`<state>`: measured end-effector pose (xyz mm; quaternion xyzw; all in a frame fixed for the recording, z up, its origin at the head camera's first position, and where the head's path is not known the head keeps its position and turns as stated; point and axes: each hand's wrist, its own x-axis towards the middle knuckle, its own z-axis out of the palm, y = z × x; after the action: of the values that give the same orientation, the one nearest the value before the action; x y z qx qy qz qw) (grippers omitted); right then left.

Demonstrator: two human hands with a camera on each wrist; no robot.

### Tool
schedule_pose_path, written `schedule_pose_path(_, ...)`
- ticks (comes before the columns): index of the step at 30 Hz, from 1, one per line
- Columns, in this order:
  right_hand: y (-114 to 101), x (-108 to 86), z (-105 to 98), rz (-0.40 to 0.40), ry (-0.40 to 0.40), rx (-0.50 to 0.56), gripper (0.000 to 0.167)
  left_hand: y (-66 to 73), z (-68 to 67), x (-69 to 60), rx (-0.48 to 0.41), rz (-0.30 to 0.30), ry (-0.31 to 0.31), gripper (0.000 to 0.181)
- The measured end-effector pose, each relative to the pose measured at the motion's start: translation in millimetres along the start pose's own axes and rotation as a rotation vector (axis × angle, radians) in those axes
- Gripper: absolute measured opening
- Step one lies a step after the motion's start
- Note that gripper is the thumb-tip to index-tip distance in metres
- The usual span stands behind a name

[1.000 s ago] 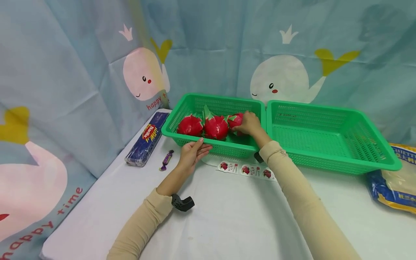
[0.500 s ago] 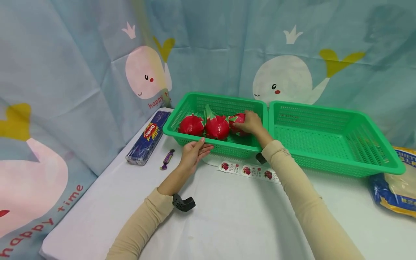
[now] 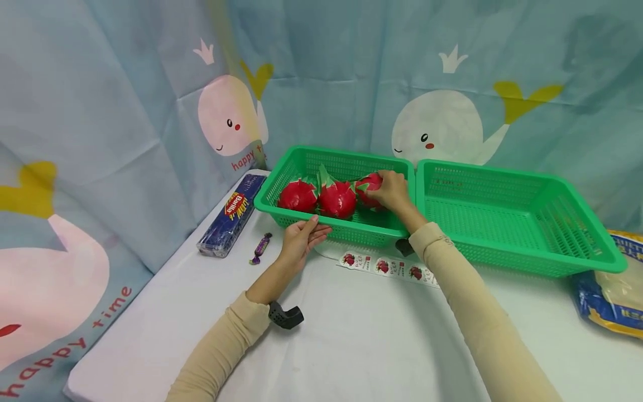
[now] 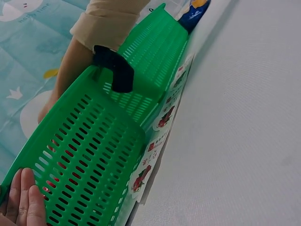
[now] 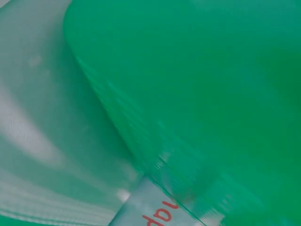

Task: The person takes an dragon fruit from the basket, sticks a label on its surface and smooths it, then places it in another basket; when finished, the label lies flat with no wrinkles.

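Three red dragon fruits with green leafy scales lie in the left green plastic basket (image 3: pixel 341 224): a left dragon fruit (image 3: pixel 297 196), a middle dragon fruit (image 3: pixel 337 200) and a right dragon fruit (image 3: pixel 369 191). My right hand (image 3: pixel 394 192) reaches over the front rim and grips the right dragon fruit, covering part of it. My left hand (image 3: pixel 300 240) holds the front rim of this basket, thumb at the rim. In the left wrist view the left hand's fingers (image 4: pixel 28 195) lie against the slotted outer wall. The right wrist view shows only blurred green plastic close up.
A second green basket (image 3: pixel 502 254) adjoins on the right, with a blue-and-yellow bag (image 3: pixel 610 301) beyond it. A strip of dragon fruit stickers (image 3: pixel 384 268) lies in front. Left are a Barilla spaghetti pack (image 3: pixel 233 215) and a purple wrapped candy (image 3: pixel 261 248). A whale-print curtain (image 3: pixel 321 72) hangs behind.
The head view has shifted slightly. Both hands keep their places, the left at the basket rim and the right on the right dragon fruit, which appears slightly turned.
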<state>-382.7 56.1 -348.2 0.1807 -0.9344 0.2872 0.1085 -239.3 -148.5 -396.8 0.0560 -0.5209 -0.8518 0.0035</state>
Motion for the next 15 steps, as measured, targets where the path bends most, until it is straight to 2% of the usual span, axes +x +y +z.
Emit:
schedule_pose_path(4,-2.6,-5.4,-11.1,-0.065,0.079,0.012,0.054,-0.6,0.2,-0.2,-0.002,0.01,0.002,0.021)
schedule_pose_path(10,-10.1,-12.5,-29.7,-0.175,0.127,0.013,0.047,-1.2,-0.8,0.3,-0.005,0.015,-0.005,0.02)
schedule_pose_path(15,-14.4,-26.3,-56.7,-0.229,0.21,0.027,0.048,-0.7,-1.7,1.9,-0.014,0.008,-0.014,0.019)
